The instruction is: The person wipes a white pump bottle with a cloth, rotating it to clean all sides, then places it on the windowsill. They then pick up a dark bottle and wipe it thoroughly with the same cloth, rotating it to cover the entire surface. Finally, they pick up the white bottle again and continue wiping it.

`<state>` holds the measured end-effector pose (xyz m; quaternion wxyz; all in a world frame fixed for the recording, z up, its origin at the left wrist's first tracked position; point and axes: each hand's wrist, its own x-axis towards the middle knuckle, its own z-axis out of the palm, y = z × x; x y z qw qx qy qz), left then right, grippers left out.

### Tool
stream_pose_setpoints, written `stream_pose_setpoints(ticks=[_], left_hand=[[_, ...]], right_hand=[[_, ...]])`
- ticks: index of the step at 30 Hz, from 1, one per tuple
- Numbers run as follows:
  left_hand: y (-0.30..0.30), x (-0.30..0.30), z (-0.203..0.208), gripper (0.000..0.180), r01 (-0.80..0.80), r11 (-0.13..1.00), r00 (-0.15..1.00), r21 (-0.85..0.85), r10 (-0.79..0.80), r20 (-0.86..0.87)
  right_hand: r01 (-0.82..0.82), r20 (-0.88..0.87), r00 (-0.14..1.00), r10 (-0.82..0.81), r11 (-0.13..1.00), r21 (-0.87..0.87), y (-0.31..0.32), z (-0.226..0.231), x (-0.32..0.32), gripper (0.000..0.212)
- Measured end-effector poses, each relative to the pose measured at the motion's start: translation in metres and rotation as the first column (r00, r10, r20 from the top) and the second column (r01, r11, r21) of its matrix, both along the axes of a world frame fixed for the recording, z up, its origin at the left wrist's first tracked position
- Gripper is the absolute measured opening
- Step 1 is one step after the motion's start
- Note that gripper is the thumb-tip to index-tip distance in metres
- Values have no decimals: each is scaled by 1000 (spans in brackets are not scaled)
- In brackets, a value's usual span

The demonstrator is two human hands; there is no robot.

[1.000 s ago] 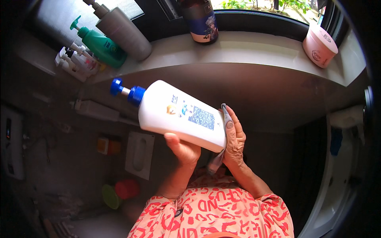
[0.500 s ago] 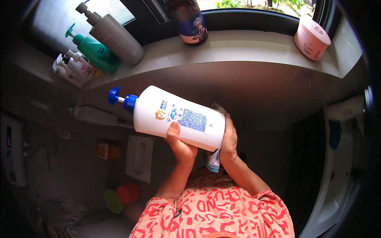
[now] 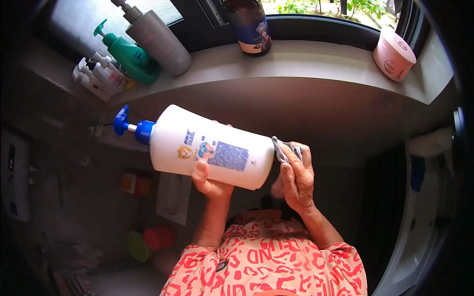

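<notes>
A large white pump bottle [image 3: 197, 143] with a blue pump head [image 3: 133, 128] lies tilted in the air, its pump to the left. My left hand [image 3: 212, 183] is closed around its middle from below, thumb on the labelled side and fingertips showing over the top edge. At the bottle's base, my right hand [image 3: 297, 182] pinches a bunched grey cloth [image 3: 286, 149]. The cloth touches or nearly touches the base's upper corner; part of it is hidden by the fingers.
On the window ledge [image 3: 306, 61] stand a grey pump bottle [image 3: 160, 42], a green pump bottle [image 3: 131, 56], small white pump bottles [image 3: 96, 81], a dark bottle [image 3: 249, 29] and a pink tub [image 3: 395, 54]. Below are a squat toilet [image 3: 174, 197] and a white basin [image 3: 414, 237].
The bottle has moved left in my left hand. My right hand has come away from the flat of the base, drawing the cloth up to its corner.
</notes>
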<state>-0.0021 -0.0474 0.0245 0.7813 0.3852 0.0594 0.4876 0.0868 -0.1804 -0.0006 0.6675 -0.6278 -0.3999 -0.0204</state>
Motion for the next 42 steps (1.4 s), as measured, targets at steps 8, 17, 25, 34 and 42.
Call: stream_pose_setpoints(ticks=[8,17,25,34,42], left_hand=[[-11,-6,-8,85,287,958,958,-25,-287,7],[-12,-5,-10,84,355,935,934,11,-356,24],[-13,-7,-24,79,405,913,914,-54,-405,15],[-16,-24,-52,78,537,827,844,-167,-529,90],[-20,-15,-44,84,461,874,869,-150,-479,-121]], right_hand=[[-190,134,969,206,974,-124,1,10,23,30],[-164,284,940,189,980,-112,0,19,30,31],[-201,306,926,220,975,-93,-5,22,28,39],[-342,161,923,350,937,-73,14,46,37,37],[-261,316,918,241,965,22,18,43,38,41]])
